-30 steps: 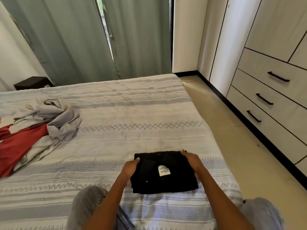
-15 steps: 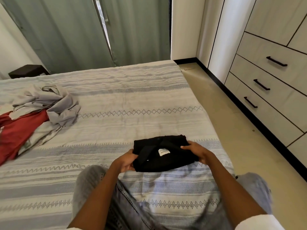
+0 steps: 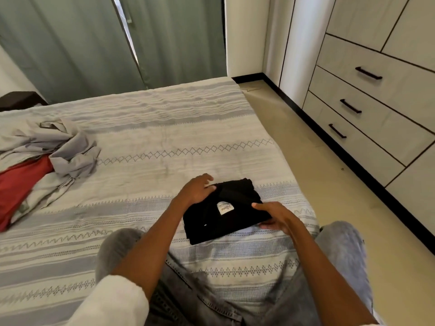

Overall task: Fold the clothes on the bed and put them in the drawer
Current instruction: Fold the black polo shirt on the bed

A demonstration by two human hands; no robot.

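One folded black garment (image 3: 226,210) lies on the near part of the striped grey-and-white bed (image 3: 164,128), a compact rectangle several layers thick with a small white label (image 3: 225,207) facing up near its middle. Two hands are on it. The left hand (image 3: 196,189) rests on its far left corner with the fingers loosely spread and only slightly bent, gripping nothing. The right hand (image 3: 274,214) holds the right edge, thumb on top and fingers tucked underneath. Two more garments lie unfolded at the bed's left side: a crumpled light-grey garment (image 3: 61,147) lying partly over a red garment (image 3: 18,182). Three pale wooden drawers (image 3: 376,95) with black bar handles are stacked in the wardrobe wall at right, all closed.
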